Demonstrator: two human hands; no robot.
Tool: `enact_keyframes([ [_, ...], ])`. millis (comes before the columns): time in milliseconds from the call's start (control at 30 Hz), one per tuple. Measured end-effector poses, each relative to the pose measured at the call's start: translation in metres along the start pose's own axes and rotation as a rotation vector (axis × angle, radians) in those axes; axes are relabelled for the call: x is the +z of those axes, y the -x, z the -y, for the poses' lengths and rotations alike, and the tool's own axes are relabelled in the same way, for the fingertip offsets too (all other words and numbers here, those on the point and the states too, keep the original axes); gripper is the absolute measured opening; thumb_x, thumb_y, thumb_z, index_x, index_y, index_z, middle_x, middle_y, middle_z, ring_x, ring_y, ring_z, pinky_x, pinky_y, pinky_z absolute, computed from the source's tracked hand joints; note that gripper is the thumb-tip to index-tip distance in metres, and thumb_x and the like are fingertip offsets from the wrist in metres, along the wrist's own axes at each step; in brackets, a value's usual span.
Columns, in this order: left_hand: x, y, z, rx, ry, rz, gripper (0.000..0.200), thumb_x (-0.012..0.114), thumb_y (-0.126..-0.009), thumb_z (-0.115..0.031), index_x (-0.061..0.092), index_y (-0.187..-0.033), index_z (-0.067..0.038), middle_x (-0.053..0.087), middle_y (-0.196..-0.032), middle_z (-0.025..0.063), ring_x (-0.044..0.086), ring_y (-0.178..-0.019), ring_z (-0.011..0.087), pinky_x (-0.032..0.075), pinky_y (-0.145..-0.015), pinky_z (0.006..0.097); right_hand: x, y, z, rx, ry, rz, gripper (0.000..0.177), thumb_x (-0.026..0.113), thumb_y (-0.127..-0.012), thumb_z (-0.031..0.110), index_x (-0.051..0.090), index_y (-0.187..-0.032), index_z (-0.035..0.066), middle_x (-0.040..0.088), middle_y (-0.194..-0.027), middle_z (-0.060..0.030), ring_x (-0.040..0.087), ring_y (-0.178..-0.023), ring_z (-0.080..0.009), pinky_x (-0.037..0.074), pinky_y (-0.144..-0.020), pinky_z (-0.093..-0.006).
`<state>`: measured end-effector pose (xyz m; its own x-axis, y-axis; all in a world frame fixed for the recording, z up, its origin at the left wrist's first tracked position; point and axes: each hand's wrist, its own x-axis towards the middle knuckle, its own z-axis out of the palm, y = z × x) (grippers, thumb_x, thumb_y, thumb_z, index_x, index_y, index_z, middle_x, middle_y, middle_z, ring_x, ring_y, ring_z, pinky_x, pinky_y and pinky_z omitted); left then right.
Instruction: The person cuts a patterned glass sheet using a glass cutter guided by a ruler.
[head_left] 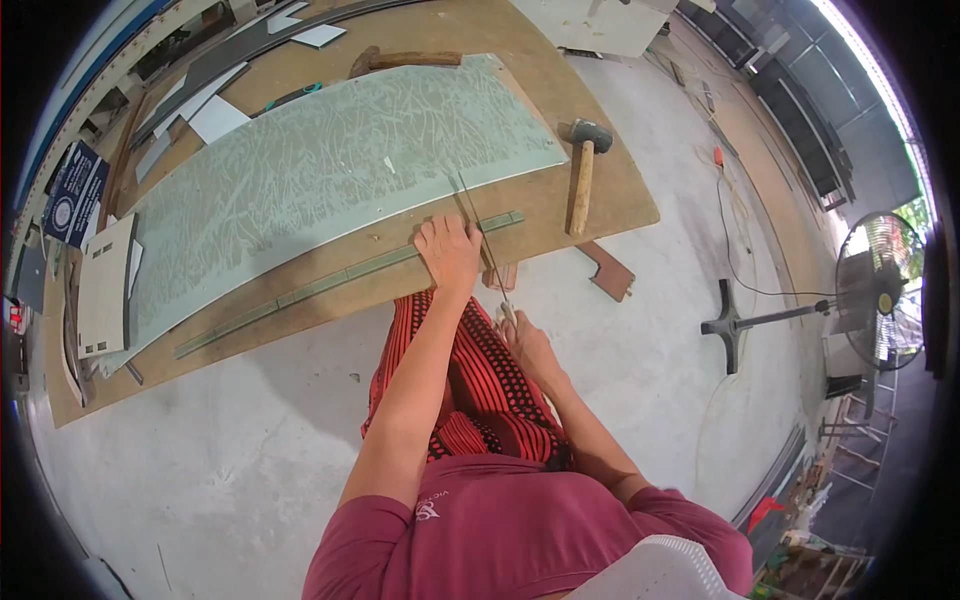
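Note:
My left hand (449,254) presses down on a long, narrow green strip (340,276) near the table's front edge, fingers bent over it. Close beside that hand, a thin handsaw (484,235) lies across the strip, its blade pointing away from me. My right hand (530,350) is closed around the saw's handle, just off the table edge. Beneath the blade, a small reddish-brown block (500,276) shows at the edge, partly hidden. Behind the strip lies a large pale-green patterned sheet (300,185).
A mallet (583,185) lies to the right on the brown table (620,195); a wooden-handled hammer (415,60) lies behind the sheet. A beige panel (107,285) is at the left. On the floor are a brown offcut (610,273) and a standing fan (880,295).

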<state>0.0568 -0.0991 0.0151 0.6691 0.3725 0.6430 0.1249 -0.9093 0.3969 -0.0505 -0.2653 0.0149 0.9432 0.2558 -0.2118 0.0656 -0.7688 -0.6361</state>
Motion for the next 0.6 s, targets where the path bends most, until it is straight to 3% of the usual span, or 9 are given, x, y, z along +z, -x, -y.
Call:
enact_keyframes([
  [100,-0.002,0.001,0.003,-0.003,0.035,0.040,0.018,0.066,-0.076,-0.024,0.056,-0.081,-0.009,0.056,-0.086,0.0098,0.051,-0.090,0.0304,0.036,-0.080,0.0448,0.001,-0.017,0.007,-0.039,0.001,-0.020,0.029,0.042,-0.098,0.029,0.047,-0.102,0.001,0.058,-0.076,-0.0321,0.057,-0.073,-0.0509,0.042,-0.062,-0.0570],
  [367,0.000,0.001,0.002,0.009,0.054,0.049,0.019,0.065,-0.075,-0.022,0.054,-0.082,-0.007,0.055,-0.086,0.0119,0.050,-0.088,0.0311,0.036,-0.079,0.0446,-0.009,0.033,0.008,0.073,-0.085,0.060,0.031,0.042,-0.097,0.030,0.047,-0.105,0.000,0.059,-0.080,-0.0315,0.056,-0.077,-0.0514,0.043,-0.065,-0.0574],
  [600,-0.001,0.000,0.004,0.027,0.047,0.015,0.019,0.065,-0.075,-0.021,0.054,-0.081,-0.008,0.055,-0.085,0.0108,0.050,-0.087,0.0303,0.036,-0.079,0.0443,-0.004,-0.015,0.013,-0.030,0.018,0.008,0.031,0.042,-0.097,0.030,0.046,-0.104,0.000,0.059,-0.079,-0.0325,0.057,-0.077,-0.0513,0.044,-0.064,-0.0572],
])
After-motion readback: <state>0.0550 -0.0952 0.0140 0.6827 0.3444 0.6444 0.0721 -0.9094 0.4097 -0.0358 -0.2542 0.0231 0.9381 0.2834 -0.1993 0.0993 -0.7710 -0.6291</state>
